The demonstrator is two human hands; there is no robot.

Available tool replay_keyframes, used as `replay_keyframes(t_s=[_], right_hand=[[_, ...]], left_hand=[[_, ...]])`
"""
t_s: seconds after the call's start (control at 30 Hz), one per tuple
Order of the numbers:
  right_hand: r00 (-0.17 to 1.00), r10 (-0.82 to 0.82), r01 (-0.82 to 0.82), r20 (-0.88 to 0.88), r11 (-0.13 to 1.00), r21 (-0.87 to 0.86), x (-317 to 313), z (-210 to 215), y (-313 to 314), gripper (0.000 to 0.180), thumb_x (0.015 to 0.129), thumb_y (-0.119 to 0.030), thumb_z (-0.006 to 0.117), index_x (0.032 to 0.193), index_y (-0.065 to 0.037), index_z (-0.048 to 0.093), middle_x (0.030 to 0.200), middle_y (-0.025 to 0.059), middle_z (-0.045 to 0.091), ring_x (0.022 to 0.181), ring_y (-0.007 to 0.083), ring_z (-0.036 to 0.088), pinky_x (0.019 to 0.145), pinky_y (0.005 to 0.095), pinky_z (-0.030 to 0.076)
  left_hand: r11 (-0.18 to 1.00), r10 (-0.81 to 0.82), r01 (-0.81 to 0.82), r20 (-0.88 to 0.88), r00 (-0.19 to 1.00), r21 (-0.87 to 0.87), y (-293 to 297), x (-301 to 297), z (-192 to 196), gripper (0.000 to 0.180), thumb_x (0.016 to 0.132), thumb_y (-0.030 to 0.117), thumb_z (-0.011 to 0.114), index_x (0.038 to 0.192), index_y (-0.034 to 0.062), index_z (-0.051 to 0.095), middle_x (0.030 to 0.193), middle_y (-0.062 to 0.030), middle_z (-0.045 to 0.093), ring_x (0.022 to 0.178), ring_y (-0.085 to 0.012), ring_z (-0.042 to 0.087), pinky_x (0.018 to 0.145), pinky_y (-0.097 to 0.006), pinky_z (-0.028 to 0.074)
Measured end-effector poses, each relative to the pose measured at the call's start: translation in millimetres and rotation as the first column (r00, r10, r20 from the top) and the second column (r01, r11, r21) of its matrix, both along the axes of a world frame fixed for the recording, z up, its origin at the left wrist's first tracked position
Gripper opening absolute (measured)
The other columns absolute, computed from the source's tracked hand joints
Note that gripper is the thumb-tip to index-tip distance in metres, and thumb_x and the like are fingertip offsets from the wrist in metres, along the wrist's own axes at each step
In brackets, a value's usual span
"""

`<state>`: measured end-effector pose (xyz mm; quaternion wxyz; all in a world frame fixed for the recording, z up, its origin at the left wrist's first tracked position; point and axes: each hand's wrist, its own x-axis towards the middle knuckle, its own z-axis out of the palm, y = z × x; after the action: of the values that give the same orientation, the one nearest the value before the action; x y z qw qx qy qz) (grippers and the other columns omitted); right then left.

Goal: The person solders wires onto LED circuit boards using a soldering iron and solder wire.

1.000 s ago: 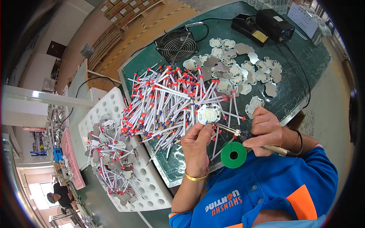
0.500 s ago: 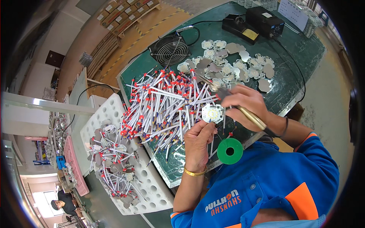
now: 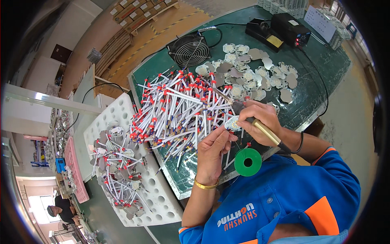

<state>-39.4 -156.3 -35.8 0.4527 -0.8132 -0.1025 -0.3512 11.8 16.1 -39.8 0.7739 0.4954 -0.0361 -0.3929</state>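
Pinched between the thumb and fingers of my left hand [image 3: 212,153] is a small white LED board [image 3: 232,123], tilted so its face shows only in part. My right hand [image 3: 263,122] grips a soldering iron [image 3: 268,133] with a brass-coloured handle. Its metal tip points away to the upper left, over the edge of the wire pile. The fingers of my right hand are close beside the board and partly cover it. A green solder spool [image 3: 256,160] is just below both hands, near the table's edge. Loose white wires [image 3: 178,107] with red bands lie heaped to the left.
Beyond my hands, many LED boards [image 3: 260,79] lie scattered on the green table [image 3: 313,73]. A black fan [image 3: 189,53], a soldering iron stand [image 3: 264,34] and a black power unit [image 3: 290,28] stand farther back. On the left, a white foam tray [image 3: 156,183] carries wired boards. A person [image 3: 63,209] sits in the distance.
The LED board has tipped from facing up to a steeper angle. My right hand has come nearer to it with the soldering iron. The whole view has shifted slightly.
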Motion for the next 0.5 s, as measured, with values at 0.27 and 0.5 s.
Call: replay_keyframes(t_s=[0.27, 0.5], right_hand=[[0.997, -0.076, 0.074, 0.021, 0.992, 0.102, -6, -7, 12, 0.02, 0.069, 0.003, 0.068, 0.08, -0.004, 0.053, 0.067, 0.0068, 0.053, 0.056, 0.0203, 0.048, 0.049, 0.0301, 0.038], [0.982, -0.164, 0.147, 0.092, 0.976, 0.162, -5, -17, 19, 0.02, 0.072, 0.002, 0.068, 0.08, -0.004, 0.051, 0.065, 0.0061, 0.051, 0.052, 0.0174, 0.043, 0.045, 0.0297, 0.033]], left_hand=[[0.997, 0.035, -0.04, -0.087, 0.996, -0.065, -5, -2, -2, 0.021, 0.087, 0.012, 0.056, 0.104, 0.0014, 0.06, 0.082, -0.0099, 0.065, 0.06, -0.0089, 0.049, 0.054, -0.02, 0.035], [0.994, 0.052, -0.062, -0.109, 0.993, -0.089, -8, -2, -1, 0.021, 0.086, 0.012, 0.057, 0.103, 0.0006, 0.059, 0.08, -0.0102, 0.065, 0.06, -0.0099, 0.052, 0.053, -0.02, 0.037]])
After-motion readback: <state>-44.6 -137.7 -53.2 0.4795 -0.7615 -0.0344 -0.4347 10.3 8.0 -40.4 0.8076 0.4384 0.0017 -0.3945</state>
